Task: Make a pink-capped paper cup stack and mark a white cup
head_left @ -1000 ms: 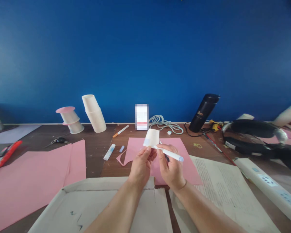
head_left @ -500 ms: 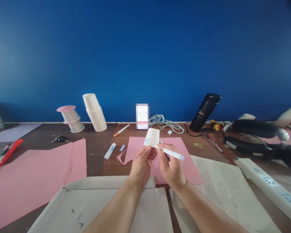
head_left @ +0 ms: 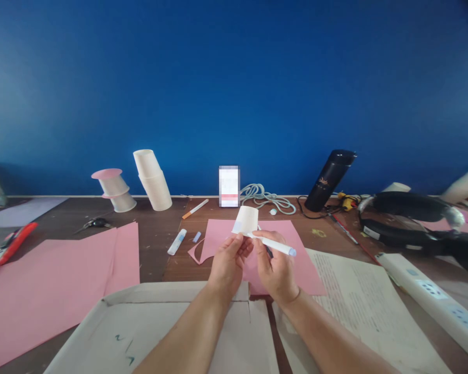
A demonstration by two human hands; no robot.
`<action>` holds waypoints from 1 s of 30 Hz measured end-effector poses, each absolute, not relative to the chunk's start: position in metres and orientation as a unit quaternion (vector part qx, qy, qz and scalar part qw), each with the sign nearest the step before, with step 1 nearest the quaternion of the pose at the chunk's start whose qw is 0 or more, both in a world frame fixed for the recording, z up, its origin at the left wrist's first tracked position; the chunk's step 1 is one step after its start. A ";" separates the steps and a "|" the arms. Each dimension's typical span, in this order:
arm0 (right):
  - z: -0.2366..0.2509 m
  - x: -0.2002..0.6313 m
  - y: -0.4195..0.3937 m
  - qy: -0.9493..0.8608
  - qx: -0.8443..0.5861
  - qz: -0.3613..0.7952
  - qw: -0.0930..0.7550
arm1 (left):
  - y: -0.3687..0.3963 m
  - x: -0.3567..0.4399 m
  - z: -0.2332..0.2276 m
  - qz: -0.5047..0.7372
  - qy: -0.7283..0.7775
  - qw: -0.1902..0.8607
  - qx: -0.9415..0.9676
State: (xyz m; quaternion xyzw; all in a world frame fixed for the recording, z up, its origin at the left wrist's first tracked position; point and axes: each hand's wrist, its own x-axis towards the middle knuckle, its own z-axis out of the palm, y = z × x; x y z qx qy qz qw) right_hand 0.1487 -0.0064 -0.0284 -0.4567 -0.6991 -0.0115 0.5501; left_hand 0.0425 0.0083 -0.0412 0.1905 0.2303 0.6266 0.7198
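A white paper cup [head_left: 247,219] is pinched at its rim by my left hand [head_left: 230,259], its base pointing away from me. Between the fingers of my right hand [head_left: 276,267] lies a white marker [head_left: 275,246] with a pale blue end. Its front end meets the cup's near edge; the tip itself is too small to make out. A dark slim object shows partly behind my right fingers. Below both hands lies a pink sheet [head_left: 292,259] with a curved cut on its left side.
Two pink-topped cups [head_left: 119,192] and a cup stack [head_left: 153,179] stand back left. A glue stick [head_left: 177,242], cigarette [head_left: 195,209], phone [head_left: 229,187] and coiled cord [head_left: 267,197] lie ahead. Rightward are a black bottle [head_left: 329,179] and power strip [head_left: 432,296]. A box cutter [head_left: 10,248] lies left.
The cup has shifted very slightly to the right in my left hand's grip. Both hands and the marker are almost unmoved.
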 end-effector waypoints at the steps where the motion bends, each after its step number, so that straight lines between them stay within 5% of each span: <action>1: -0.028 0.149 -0.006 -0.697 -0.458 -0.015 0.552 | 0.008 0.042 -0.041 0.626 0.231 0.720 0.190; 30: -0.032 0.151 -0.004 -0.680 -0.472 -0.010 0.561 | 0.007 0.041 -0.037 0.623 0.248 0.728 0.142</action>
